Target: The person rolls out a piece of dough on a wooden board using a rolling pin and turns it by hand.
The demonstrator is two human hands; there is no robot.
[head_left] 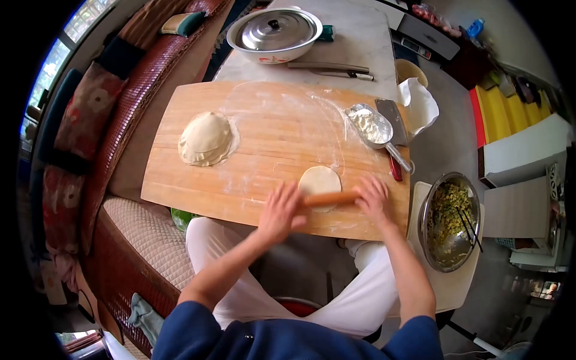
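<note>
L hand (282, 210) and R hand (375, 199): palms down at opp. ends of the rolling pin (332, 198), fingers stretched out, not clenched; slight blur, so exact contact hard to tell. Pin lies across the dough disc (320, 179), near edge of the wooden board (258, 180), btwn the hands.

Risks, my guess: uneven L/R pressure → lopsided disc, one side too thin. Flour looks patchy there → dough could stick or tear. R hand straying fwd could catch the scoop (371, 125), whose handle crosses the knife (391, 114) → spilt flour, or blade nudged. Stacked rounds (206, 139) at far L might cling together if under-floured.

Materials: pin = smooth brownish wood, cylindrical; disc = pale, matte, roundish; stack = soft dome w/ ruffled lower edges. Board = pale striped wood, flour-smeared. Scoop = shiny metal, powder heaped inside. Beyond: lidded metal basin (275, 30) on stone-look tabletop (360, 42); far R, round steel bowl (427, 234) of chopped greenish-yellow mix, dark chopsticks (467, 225) leaning in.
</note>
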